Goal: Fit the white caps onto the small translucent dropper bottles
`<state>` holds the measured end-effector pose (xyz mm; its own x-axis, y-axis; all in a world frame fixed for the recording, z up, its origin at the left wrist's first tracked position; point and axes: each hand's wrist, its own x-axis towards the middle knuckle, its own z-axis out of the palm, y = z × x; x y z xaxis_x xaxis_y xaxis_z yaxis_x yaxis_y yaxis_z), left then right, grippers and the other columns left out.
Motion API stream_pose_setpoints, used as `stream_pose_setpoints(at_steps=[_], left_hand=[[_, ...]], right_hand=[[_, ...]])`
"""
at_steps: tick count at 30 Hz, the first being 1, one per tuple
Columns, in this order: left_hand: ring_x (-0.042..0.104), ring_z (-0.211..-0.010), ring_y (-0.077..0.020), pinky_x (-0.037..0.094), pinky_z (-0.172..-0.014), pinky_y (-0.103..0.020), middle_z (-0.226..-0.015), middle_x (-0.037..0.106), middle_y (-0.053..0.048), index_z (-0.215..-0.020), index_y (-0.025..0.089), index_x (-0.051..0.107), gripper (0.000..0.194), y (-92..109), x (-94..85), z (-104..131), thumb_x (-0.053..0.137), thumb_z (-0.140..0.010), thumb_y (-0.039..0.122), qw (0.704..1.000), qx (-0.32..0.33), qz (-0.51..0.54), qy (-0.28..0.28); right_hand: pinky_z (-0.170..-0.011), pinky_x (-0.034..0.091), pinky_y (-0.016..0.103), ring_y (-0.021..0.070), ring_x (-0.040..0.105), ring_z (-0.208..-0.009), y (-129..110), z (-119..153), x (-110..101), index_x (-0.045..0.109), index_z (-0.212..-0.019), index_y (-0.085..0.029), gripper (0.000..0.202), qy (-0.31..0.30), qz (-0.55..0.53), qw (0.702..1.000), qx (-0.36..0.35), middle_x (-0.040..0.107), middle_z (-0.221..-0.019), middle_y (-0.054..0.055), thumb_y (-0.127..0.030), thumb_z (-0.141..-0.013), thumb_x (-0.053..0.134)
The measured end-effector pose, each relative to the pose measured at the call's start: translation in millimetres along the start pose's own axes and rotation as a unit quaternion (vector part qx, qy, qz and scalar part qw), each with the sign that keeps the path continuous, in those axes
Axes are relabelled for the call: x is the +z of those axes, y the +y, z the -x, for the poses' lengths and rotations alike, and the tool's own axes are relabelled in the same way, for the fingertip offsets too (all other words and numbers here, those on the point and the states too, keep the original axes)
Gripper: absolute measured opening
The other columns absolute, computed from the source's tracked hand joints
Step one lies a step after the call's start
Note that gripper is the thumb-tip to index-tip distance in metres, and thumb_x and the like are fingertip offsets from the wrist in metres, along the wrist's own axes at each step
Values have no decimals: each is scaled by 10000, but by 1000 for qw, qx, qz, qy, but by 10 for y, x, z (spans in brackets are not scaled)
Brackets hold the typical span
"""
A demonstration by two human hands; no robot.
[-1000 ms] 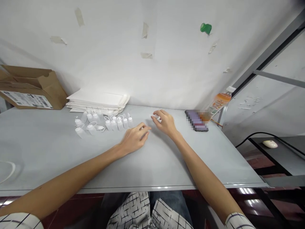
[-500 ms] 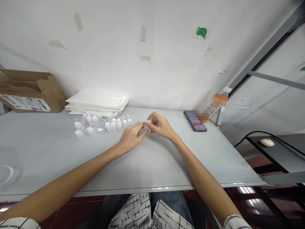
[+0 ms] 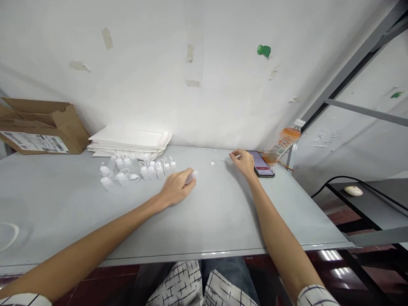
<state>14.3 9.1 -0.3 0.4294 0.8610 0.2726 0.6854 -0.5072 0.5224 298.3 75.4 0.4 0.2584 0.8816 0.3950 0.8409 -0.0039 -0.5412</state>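
My left hand (image 3: 177,187) is closed around a small translucent bottle (image 3: 191,177), its narrow end pointing away to the right. To the right, my right hand (image 3: 243,162) is pinched at the fingertips beside a thin white looped strap (image 3: 226,161); whether the fingers grip it is too small to tell. Between the hands a small white cap (image 3: 212,163) lies on the grey table (image 3: 204,221). Several small white bottles (image 3: 151,171), many with looped straps, stand left of my left hand, and a few lean or lie nearer to me.
A stack of white envelopes (image 3: 127,140) lies against the wall, beside an open cardboard box (image 3: 44,125) at the left. Right of my right hand are a phone (image 3: 264,166) and an orange drink bottle (image 3: 288,138). A metal frame (image 3: 344,76) rises at the right.
My right hand has moved away from my left hand, to the right beside the phone. The bottle in my left hand and the small cap between the hands now show.
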Motion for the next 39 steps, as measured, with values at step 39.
stream_pose_setpoints(at_steps=[39], left_hand=[[497, -597, -174, 287, -581, -269, -658, 544, 12, -1050, 212, 584, 293, -14, 6, -16, 388, -926, 392, 998, -13, -6, -56]], right_hand=[[-687, 504, 298, 155, 612, -736, -856, 385, -95, 673, -739, -155, 169, -317, -320, 886, -109, 672, -782, 39, -321, -764, 692]])
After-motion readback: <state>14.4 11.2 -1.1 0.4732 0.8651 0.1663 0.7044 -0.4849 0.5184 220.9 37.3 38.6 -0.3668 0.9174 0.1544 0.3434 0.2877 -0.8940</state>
